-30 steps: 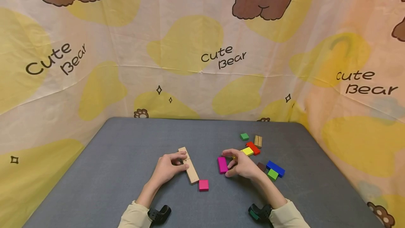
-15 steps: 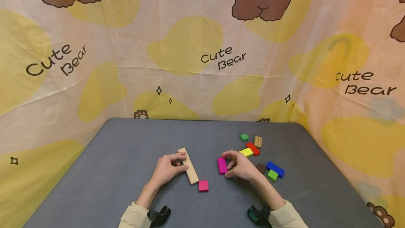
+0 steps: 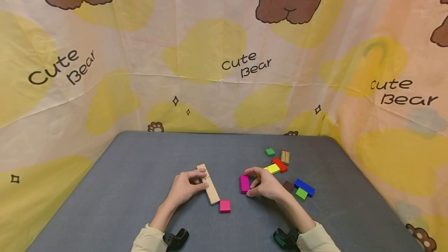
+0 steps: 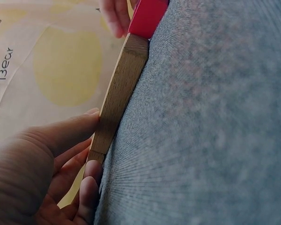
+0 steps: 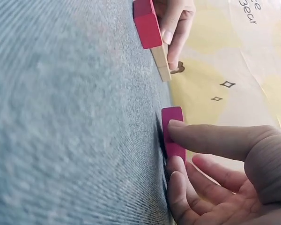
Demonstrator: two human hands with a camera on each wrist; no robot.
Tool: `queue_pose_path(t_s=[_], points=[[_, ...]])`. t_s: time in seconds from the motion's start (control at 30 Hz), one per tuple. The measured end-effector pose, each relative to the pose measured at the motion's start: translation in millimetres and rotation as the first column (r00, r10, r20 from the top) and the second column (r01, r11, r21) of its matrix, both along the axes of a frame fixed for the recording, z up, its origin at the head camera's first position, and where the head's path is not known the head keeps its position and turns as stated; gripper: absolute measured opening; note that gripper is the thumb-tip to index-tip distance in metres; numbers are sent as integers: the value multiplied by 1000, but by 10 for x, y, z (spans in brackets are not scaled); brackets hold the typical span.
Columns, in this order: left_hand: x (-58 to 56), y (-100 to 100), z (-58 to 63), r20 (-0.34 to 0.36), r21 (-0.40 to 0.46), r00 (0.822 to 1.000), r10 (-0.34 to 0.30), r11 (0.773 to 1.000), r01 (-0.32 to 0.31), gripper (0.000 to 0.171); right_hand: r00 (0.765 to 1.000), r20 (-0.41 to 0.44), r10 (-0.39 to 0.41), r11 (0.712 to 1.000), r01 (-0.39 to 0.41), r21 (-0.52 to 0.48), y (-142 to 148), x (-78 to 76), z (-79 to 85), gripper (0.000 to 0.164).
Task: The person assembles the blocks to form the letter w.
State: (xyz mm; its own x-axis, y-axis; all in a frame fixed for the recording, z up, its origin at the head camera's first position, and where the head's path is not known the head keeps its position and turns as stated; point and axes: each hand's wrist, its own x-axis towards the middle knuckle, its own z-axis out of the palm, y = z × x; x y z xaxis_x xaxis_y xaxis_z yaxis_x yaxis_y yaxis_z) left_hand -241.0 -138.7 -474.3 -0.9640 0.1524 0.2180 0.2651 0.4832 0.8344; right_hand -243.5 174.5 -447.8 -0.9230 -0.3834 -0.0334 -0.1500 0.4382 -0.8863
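Observation:
Two pale wooden blocks [image 3: 211,191] lie end to end on the grey table. My left hand [image 3: 185,186] rests against their left side, thumb on the nearer, longer one and index finger at the farther one. A short pinkish-red block [image 3: 225,206] sits at their near end. To the right, my right hand [image 3: 267,185] holds a magenta block [image 3: 244,184] between its thumb at the near end and fingers at the far end. In the right wrist view, the thumb overlaps the magenta block [image 5: 173,115], and the curled fingers sit low by the cloth.
Behind my right hand lie a yellow block [image 3: 272,168], a red block [image 3: 279,165], a striped wooden block [image 3: 285,157] and a green block [image 3: 270,152]. Beside its wrist are a dark brown block [image 3: 288,186], a blue block [image 3: 304,187] and a light green block [image 3: 301,194].
My right hand has slid slightly left with the magenta block. My left hand keeps its place at the wooden blocks. The whole head view has shifted down a little.

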Motion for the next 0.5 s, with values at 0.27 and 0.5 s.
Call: queue_pose_path(t_s=[0.27,0.5], points=[[21,4,-19,7,-3,1000,-1,1000,1,30,999,54,4,999,-2,-52,-47,45,-5,66],[8,1,-12,1,19,1000,-3,1000,3,31,1000,29,-5,999,6,-41,-166,69,-1,64]])
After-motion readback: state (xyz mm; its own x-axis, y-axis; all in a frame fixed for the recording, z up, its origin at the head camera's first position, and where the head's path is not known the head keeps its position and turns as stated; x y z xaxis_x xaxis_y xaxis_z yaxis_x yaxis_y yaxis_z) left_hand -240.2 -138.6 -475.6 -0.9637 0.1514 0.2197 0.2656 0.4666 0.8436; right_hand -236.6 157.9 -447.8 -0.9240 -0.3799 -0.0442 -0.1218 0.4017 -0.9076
